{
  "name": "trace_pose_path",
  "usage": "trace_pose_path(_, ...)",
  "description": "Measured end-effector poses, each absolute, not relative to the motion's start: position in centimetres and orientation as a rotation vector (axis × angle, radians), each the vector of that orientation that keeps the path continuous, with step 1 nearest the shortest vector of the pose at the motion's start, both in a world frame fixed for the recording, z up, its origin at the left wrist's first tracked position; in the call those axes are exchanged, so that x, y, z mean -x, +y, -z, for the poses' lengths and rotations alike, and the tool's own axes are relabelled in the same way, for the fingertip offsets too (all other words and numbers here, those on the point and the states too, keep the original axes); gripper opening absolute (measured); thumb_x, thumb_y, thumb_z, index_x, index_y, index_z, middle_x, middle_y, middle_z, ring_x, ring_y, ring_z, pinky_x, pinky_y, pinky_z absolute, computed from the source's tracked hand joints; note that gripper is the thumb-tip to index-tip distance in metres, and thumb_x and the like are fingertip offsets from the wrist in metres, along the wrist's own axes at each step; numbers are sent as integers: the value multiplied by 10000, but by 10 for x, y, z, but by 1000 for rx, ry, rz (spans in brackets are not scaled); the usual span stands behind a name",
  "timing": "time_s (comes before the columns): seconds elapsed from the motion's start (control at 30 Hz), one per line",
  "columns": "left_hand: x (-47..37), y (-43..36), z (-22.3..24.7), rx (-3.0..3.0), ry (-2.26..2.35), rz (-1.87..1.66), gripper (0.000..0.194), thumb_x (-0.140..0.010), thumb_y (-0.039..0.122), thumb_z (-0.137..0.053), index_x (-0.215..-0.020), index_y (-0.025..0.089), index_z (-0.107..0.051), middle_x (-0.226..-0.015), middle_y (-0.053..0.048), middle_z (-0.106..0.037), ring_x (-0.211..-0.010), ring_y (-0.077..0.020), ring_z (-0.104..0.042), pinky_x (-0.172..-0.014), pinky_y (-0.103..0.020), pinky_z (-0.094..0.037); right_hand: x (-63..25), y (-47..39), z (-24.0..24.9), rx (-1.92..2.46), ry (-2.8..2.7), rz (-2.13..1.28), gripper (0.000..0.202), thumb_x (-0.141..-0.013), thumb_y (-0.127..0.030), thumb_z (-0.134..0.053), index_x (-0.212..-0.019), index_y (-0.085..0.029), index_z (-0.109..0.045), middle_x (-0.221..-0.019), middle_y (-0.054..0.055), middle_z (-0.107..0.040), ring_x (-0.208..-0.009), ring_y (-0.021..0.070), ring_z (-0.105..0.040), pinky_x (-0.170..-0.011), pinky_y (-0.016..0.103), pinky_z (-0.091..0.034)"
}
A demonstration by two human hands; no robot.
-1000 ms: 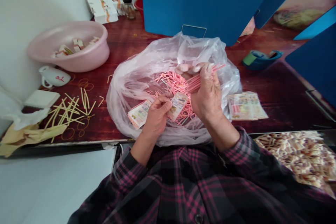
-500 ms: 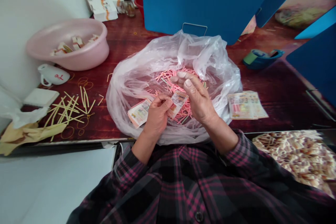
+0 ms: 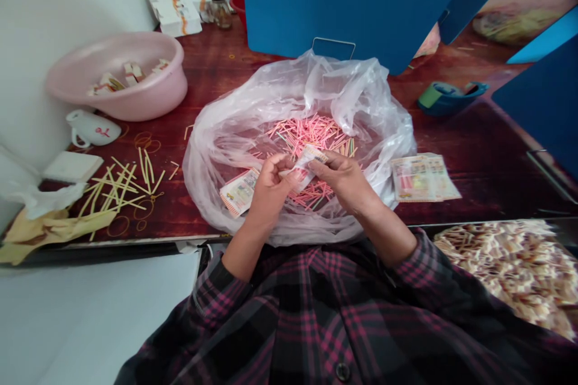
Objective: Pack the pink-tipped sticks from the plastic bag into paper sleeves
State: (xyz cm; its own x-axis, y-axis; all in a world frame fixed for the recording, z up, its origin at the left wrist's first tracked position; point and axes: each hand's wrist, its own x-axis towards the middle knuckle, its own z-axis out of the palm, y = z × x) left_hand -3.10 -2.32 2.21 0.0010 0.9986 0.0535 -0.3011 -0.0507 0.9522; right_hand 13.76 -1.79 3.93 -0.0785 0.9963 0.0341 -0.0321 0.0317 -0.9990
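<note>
A small printed paper packet is held between both hands over an open clear plastic bag. My left hand pinches its lower left part, and my right hand grips its upper right end with thumb and fingers. Beneath them, many short pink sticks lie heaped in the bag, a few green and yellowish ones among them. Left of my left hand, a stack of printed papers rests on the bag. More printed papers lie on the table right of the bag.
A pink basin with small bundles stands at the back left. Near it are a white mug, loose yellow sticks and rubber bands. Blue panels rise behind the bag. A blue basket sits at the right.
My right hand, raised with its fingers apart before, has come down and closed on the packet. The packet now sits between both hands, slightly higher and tilted.
</note>
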Motion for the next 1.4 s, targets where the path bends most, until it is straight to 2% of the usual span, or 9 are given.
trace_pose_path(0.13,34,-27,-26,-1040,964,-1229,354,-759,371,-920,-1009,204,-734,-977,-18,-760,-883,-168,-694,-798,-276,-573,-136,-19,-41,1027,-1117,-1293,444,-763,-551,-938,-1071,-260,-805,-971,-3,-777,-832,166,-663,-784,322,-566)
trace_pose_path(0.33,33,-30,-28,-1110,1036,-1105,279,-776,396,-861,-915,189,-737,-871,-3,-733,-796,-149,-640,-782,-272,-533,-133,-21,-40,1028,-1085,-1260,434,-730,-609,-957,-777,-236,-740,-755,-22,-682,-703,146,-573,-709,310,-519)
trace_pose_path(0.43,36,-28,-26,-1168,1135,-1113,279,-814,458,-792,-772,200,-693,-731,21,-661,-697,-142,-577,-696,-267,-488,-129,-20,-40,1024,-1063,-1215,467,-749,-654,-919,-752,-239,-704,-744,-24,-643,-712,150,-559,-718,314,-516)
trace_pose_path(0.6,35,-24,-27,-1313,1219,-1176,272,-828,458,-757,-733,213,-688,-671,36,-615,-656,-137,-533,-666,-271,-457,-132,-19,-44,1060,-1105,-1059,496,-805,-725,-826,-812,-243,-710,-802,-6,-667,-783,173,-613,-791,338,-566)
trace_pose_path(0.83,55,-33,-45,-1448,1288,-1198,303,-875,486,-762,-1003,211,-771,-978,-32,-791,-894,-196,-719,-854,-316,-576,-229,-43,-62,1368,-1379,-594,293,-970,-467,-666,-1109,-261,-821,-1118,54,-829,-1055,245,-746,-999,418,-584)
trace_pose_path(1.0,100,-26,-43,-1776,1526,-1138,302,-912,514,-697,-965,228,-774,-952,-33,-788,-868,-227,-715,-863,-370,-582,-295,-59,-40,1878,-1614,-1,325,-948,-331,-604,-1137,-208,-837,-1109,152,-840,-1096,347,-739,-1090,545,-514)
trace_pose_path(1.17,131,-18,-20,-2193,1721,-897,293,-931,472,-650,-972,219,-791,-1056,-116,-790,-1081,-348,-712,-1039,-512,-548,-310,-58,-11,2005,-1623,353,458,-927,-340,-608,-1334,-184,-748,-1414,220,-745,-1344,436,-642,-1194,722,-389)
trace_pose_path(1.27,135,-16,-7,-2234,1822,-702,257,-933,406,-672,-1025,200,-795,-1095,-136,-766,-1085,-363,-696,-1040,-535,-540,-299,-51,-14,1863,-1624,373,441,-956,-357,-614,-1356,-211,-729,-1435,203,-734,-1371,416,-648,-1201,704,-412)
trace_pose_path(1.4,134,-12,0,-2176,1878,-623,177,-939,296,-683,-1054,189,-765,-1102,-125,-736,-1104,-341,-681,-1036,-501,-541,-255,-39,-28,1517,-1795,167,311,-1020,-359,-618,-1275,-252,-760,-1362,157,-778,-1299,345,-718,-1163,593,-509)
